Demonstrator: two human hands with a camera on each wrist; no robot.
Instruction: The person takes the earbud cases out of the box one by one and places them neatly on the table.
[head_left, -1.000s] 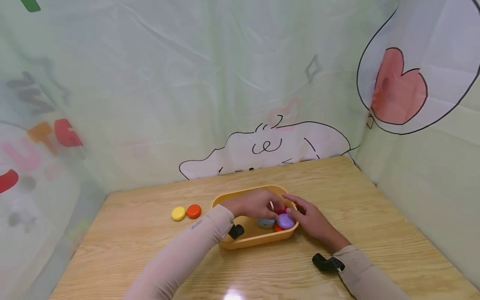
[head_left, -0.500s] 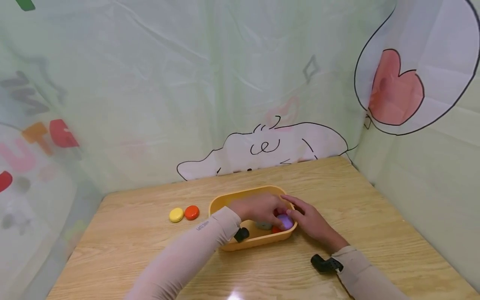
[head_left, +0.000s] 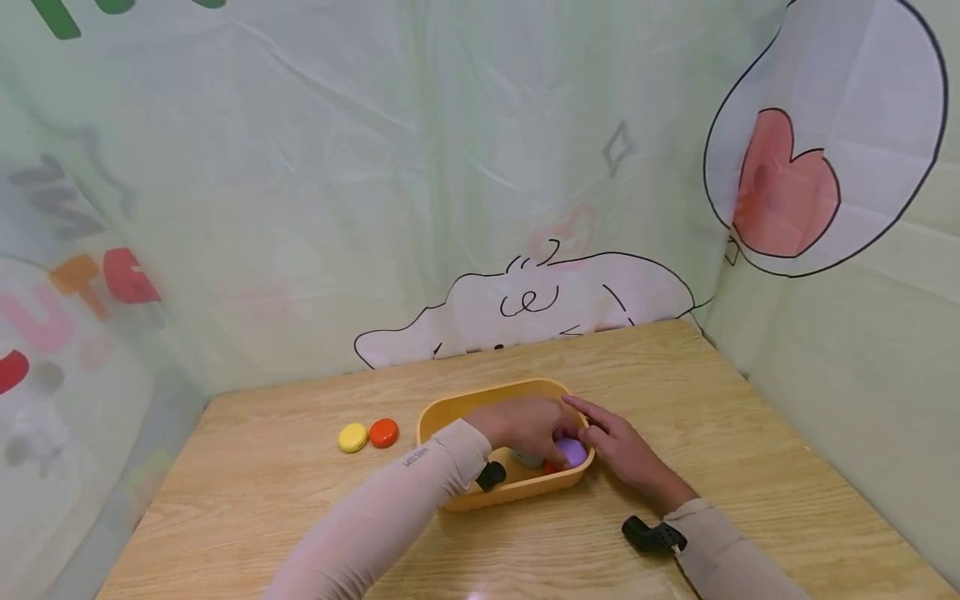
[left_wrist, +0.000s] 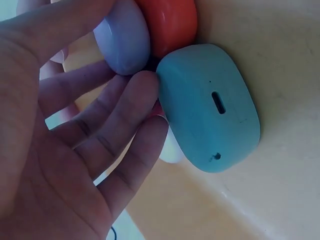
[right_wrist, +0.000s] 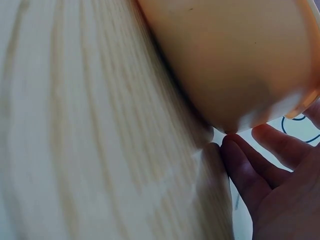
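Note:
My left hand (head_left: 528,427) reaches inside the yellow-orange plastic basket (head_left: 495,493). Its thumb and fingers close about a smooth purple rounded piece (left_wrist: 122,37). A red rounded piece (left_wrist: 170,25) lies beside the purple one. Touching my left fingertips is a teal earbud case (left_wrist: 210,107), with a small slot and a hole on its side. A bit of pink shows between the fingers, mostly hidden. My right hand (head_left: 630,457) lies at the basket's right end, fingers fairly straight, fingertips (right_wrist: 232,142) touching the outer wall.
Left of the basket, a yellow round piece (head_left: 352,437) and an orange-red round piece (head_left: 384,432) lie side by side on the wooden table (head_left: 285,492). Fabric printed with cartoons (head_left: 300,208) hangs behind the table and along both sides.
My left hand has moved slightly right and down inside the basket, onto the purple piece, and covers more of it. The right hand has stayed at the basket's end.

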